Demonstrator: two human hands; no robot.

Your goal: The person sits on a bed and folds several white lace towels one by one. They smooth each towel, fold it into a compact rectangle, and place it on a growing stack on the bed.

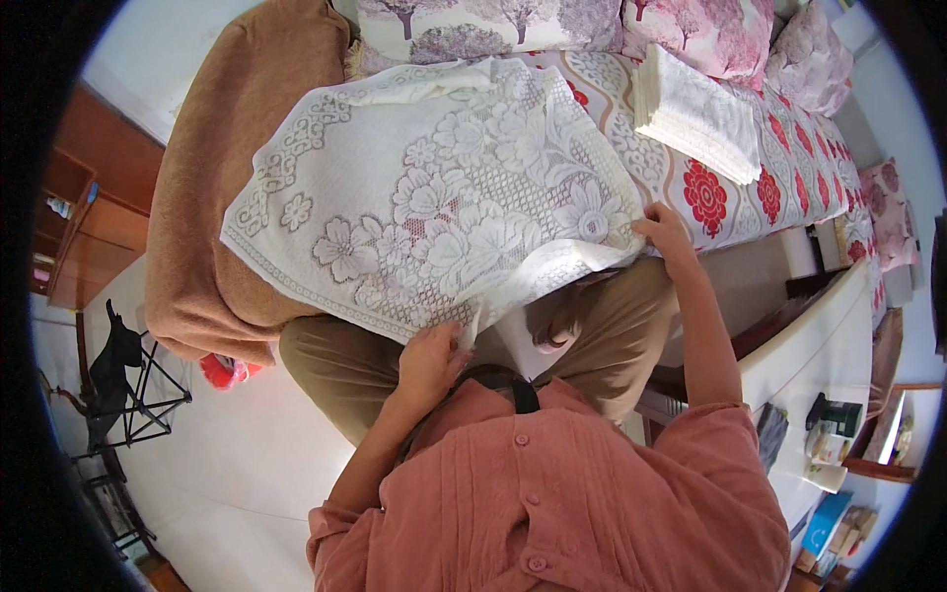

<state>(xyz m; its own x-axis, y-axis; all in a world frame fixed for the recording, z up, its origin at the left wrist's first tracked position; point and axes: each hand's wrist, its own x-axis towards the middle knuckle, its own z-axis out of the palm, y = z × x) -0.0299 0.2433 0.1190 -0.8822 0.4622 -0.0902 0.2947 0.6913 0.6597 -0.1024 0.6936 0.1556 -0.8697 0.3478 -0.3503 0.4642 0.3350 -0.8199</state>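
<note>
The white lace cloth [365,187] is mostly spread over the red-flowered cover [706,202] and brown blanket [232,168], pinched at its near edge by the left hand [432,360] and right corner by the right hand [668,239]. Folded pile [695,118] beside it's sorted; this one's basically not folded yet.

Lace cloth [424,207] is showing white flowers, scrolled border. Seat cover [706,200] is showing red medallions, beige waves on white. White cushion [483,25] is displaying purple trees. Blanket [217,187] is showing plain brown.
</note>
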